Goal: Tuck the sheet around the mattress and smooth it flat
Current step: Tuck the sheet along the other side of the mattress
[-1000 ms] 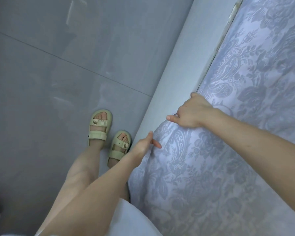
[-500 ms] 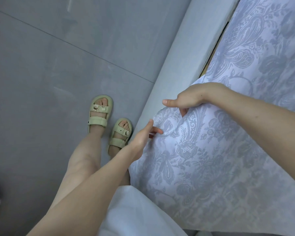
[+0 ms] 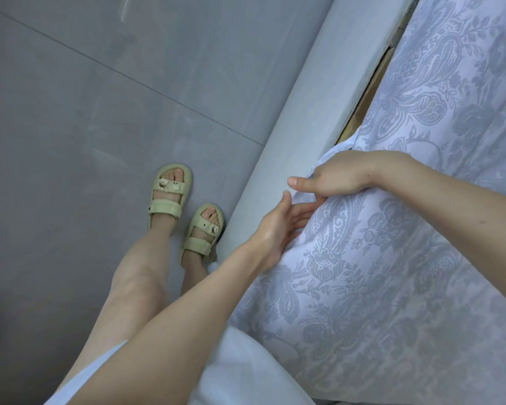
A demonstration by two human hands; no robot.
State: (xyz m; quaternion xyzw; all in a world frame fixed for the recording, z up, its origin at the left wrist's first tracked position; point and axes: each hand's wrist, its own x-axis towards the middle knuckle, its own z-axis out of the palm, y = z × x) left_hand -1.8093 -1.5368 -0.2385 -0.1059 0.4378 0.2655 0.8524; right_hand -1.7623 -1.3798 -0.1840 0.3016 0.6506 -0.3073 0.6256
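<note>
The sheet [image 3: 392, 258] is pale lilac-white with a grey-blue woven pattern of paisley shapes and flowers. It covers the right part of the view and hangs over the edge of the bed, next to the grey bed frame [image 3: 313, 112]. In the gap between sheet and frame, a small brown strip [image 3: 368, 86] shows.

The right hand [image 3: 336, 178] closes on the sheet edge, fingers curled under the cloth, thumb stretched out toward the frame. The left hand [image 3: 278, 226] is flat and open, its fingers slid under the hanging fold just below the right hand; it grips nothing that I can see.

I count one sheet, two hands, two legs and two pale green sandals [image 3: 170, 194] on the grey floor tiles [image 3: 85, 127].
</note>
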